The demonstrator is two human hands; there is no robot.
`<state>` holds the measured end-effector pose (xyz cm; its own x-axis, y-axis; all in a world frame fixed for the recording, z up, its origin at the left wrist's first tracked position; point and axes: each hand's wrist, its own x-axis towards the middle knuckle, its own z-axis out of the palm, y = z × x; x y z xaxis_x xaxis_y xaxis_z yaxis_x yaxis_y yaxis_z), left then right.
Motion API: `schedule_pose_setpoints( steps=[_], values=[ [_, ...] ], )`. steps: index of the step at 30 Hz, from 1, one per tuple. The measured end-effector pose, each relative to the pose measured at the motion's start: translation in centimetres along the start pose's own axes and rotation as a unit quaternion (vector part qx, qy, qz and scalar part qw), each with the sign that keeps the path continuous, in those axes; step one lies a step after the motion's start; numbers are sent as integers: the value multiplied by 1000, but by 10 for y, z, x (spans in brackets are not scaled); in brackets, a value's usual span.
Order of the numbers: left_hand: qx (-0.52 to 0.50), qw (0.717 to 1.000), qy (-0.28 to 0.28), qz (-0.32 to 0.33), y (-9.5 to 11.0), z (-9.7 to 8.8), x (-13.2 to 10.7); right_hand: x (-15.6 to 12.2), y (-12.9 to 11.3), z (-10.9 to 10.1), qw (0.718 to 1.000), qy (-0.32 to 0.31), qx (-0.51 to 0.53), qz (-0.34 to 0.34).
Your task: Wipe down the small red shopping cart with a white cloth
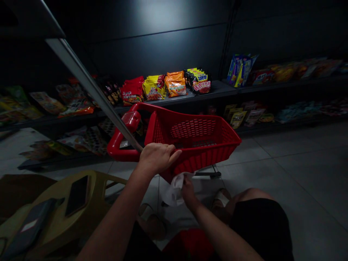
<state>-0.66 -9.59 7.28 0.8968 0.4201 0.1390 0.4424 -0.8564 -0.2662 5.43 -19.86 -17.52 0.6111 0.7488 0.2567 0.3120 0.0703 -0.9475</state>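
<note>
A red plastic shopping cart [190,136] stands on the tiled floor in front of me. My left hand [157,156] is closed over the near rim of its basket. Below it, my right hand [188,188] presses a crumpled white cloth [174,190] against the outside of the basket's near wall, fingers closed on the cloth. The cart's red handle [122,143] curves off to the left. My knees and sandalled feet show beneath the hands.
Dark shelves with snack packets [163,87] run behind the cart. A silver shelf edge [89,87] slants down from the upper left. A yellow stool [67,203] with a dark phone [77,195] on it stands at lower left. Grey floor tiles [299,163] spread to the right.
</note>
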Motion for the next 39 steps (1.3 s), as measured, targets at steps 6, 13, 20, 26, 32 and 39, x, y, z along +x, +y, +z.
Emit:
schedule_pose_setpoints(
  steps=[6, 13, 20, 26, 32, 39],
  values=[
    [16, 1000, 11, 24, -6, 0, -1, 36, -73, -20, 958, 82, -155, -229],
    [39, 998, 17, 45, -23, 4, -4, 85, -84, -98, 872, 2, -402, -278],
    [45, 999, -1, 24, -49, 13, -6, 102, -36, -232, 866, -64, -444, -221],
    [67, 998, -23, -6, -68, 21, 1, 87, -29, -245, 849, 0, -491, -198],
    [92, 994, -61, -28, -95, 30, 10, 75, -66, -179, 834, -47, -513, -200],
    [13, 997, -52, 63, -43, 50, 3, 41, -86, -117, 843, -93, -473, -240]
  ],
)
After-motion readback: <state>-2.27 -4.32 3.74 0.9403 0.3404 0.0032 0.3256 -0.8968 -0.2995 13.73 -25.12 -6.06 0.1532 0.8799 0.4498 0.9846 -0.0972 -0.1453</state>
